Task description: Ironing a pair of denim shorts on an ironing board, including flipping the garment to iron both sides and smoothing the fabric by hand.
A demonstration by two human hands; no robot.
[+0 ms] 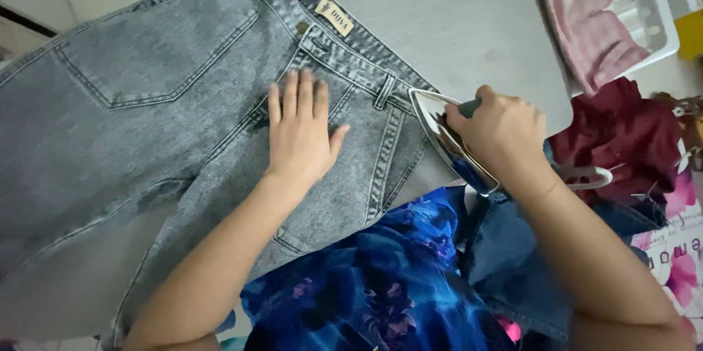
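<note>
Left hand (300, 131) lies open, pinning grey jeans (146, 102) flat; at its three o'clock, right hand (501, 131) grips an iron (447, 142), tilted off the cloth.

1 small rectangular label (335, 17), cream with brown print, is sewn on the waistband of the grey jeans (146, 102) at 12 o'clock. At 4 o'clock lies white printed packaging (677, 256) with pink flowers.
</note>
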